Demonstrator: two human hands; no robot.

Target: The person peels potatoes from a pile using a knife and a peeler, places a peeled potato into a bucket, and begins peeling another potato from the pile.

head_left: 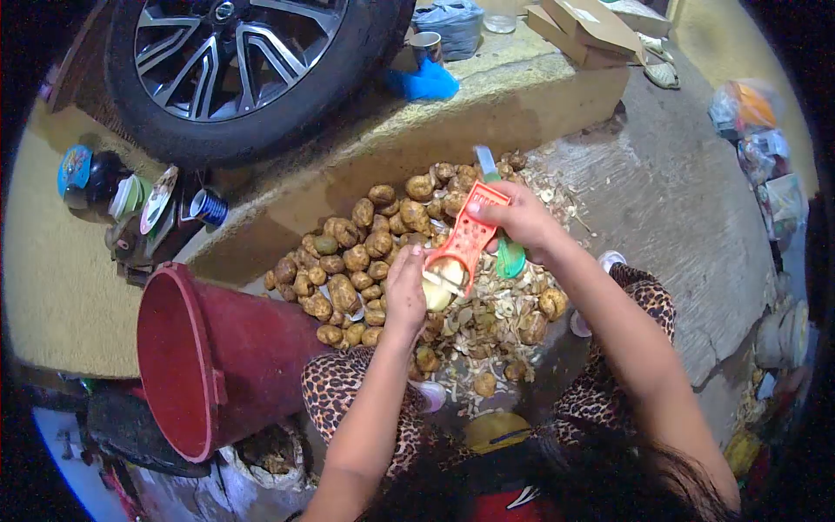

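In the middle of the head view, my left hand [406, 294] is closed round a pale, peeled potato [437, 297]. My right hand [524, 219] grips an orange peeler [473, 230], its wide end against the potato. A green-handled tool, seemingly a knife [511, 258], is also in my right hand; its pale blade end sticks out above the fingers, slightly blurred. Unpeeled brown potatoes [357, 257] lie heaped on the floor beyond and to the left of my hands. Below them, peelings [478, 326] are scattered, with a few potatoes among them.
A dark red bucket [252, 357] lies tilted at the left, its mouth facing left. Behind the heap runs a concrete ledge [522, 96] bearing a car wheel [235, 130], a blue bag [448, 26] and cardboard boxes [584, 30]. Plastic bags [765, 157] line the right side.
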